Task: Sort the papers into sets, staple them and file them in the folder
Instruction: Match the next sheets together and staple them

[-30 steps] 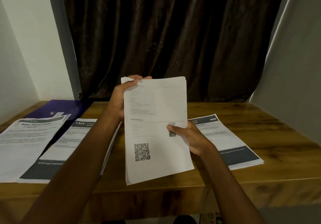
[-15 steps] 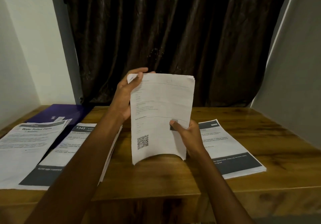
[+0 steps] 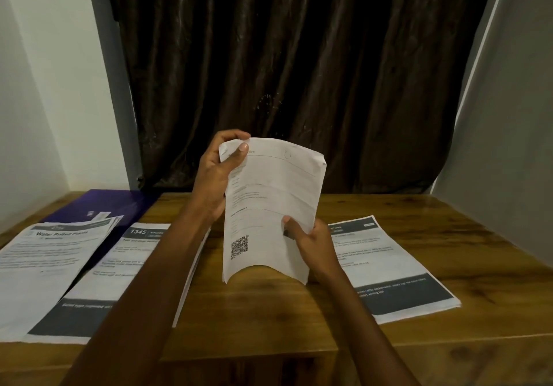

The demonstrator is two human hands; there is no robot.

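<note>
Bowed white printed sheaf with QR code (image 3: 269, 215), upright above brown wooden worktop (image 3: 389, 215), pinched at top corner by left hand (image 3: 217, 173), at lower edge by right hand (image 3: 311, 242); risk: sheets slipping, fanning from loose pinch.

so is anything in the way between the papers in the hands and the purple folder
Yes. The held sheets are up over the table's middle, and the purple folder lies at the far left. The "Water Potted Plants" pile covers the folder's near part, and the left forearm crosses that side too.
</note>
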